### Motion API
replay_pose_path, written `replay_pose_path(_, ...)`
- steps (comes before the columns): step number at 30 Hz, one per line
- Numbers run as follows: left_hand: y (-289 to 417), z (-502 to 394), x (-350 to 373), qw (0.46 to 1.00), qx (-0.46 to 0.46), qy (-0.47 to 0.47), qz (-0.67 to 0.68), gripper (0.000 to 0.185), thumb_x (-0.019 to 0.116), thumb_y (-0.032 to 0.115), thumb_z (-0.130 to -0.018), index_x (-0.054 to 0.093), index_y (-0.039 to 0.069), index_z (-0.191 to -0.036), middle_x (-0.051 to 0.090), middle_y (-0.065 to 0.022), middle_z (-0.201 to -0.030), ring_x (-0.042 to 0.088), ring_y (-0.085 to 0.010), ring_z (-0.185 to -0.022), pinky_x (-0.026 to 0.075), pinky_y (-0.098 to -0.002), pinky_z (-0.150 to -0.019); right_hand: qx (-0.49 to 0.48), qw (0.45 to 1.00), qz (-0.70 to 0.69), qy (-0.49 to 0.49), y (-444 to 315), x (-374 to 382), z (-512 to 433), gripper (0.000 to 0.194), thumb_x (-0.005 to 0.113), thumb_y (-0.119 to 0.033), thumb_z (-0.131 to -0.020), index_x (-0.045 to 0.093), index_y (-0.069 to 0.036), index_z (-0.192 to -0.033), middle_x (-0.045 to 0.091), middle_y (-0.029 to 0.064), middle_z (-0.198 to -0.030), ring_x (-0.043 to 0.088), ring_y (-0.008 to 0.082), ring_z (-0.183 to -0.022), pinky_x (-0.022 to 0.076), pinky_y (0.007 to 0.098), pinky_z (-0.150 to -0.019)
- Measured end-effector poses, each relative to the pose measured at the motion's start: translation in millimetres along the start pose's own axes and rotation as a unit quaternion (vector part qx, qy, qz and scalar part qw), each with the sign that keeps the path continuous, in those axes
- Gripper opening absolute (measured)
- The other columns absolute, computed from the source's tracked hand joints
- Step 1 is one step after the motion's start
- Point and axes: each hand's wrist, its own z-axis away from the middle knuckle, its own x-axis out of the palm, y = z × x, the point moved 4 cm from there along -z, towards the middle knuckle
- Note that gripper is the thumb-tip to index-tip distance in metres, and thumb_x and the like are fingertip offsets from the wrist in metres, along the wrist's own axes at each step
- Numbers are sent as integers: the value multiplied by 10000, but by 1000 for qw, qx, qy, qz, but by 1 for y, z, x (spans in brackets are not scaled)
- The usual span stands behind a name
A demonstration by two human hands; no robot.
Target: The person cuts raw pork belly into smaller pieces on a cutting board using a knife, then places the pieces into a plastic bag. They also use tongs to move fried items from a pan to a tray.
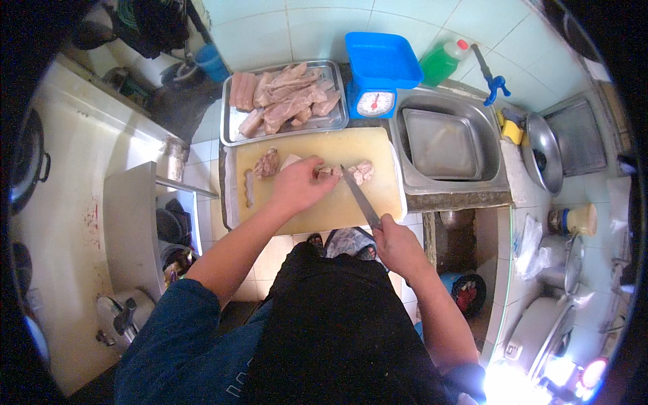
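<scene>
My right hand grips the handle of a kitchen knife, its blade slanting up and left over a yellowish cutting board. The blade's tip is beside cut pieces of pale meat. Across the board, my left hand is bent over a strip of meat, with fingers and thumb on it. Behind that hand, another pale piece is partly hidden. Farther left lies a darker lump of meat, near the board's slotted handle.
A metal tray heaped with long meat pieces stands behind the board. Right of it are a blue kitchen scale, a bottle of green liquid and a steel sink holding a metal pan. A blue-handled tap juts from the wall.
</scene>
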Motion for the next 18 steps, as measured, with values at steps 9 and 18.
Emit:
replay_pose_path(9, -27, -1, 47, 960, -127, -50, 245, 436, 793, 366, -869, 730, 15, -1120, 748, -162, -925, 731, -295, -809, 582, -428, -768, 5, 997, 76, 17, -31, -21, 10, 180, 574, -136, -995, 505, 8, -1077, 710, 288, -787, 719, 496, -774, 565, 605, -701)
replay_pose_path(18, -25, 7, 54, 987, 9, 20, 161, 482, 831, 343, -826, 710, 21, -1162, 723, -163, -995, 719, -289, -847, 573, -414, -771, 12, 993, 118, -2, -41, -25, 16, 176, 568, -104, -953, 531, 7, -1085, 717, 268, -762, 736, 467, -751, 587, 577, -687)
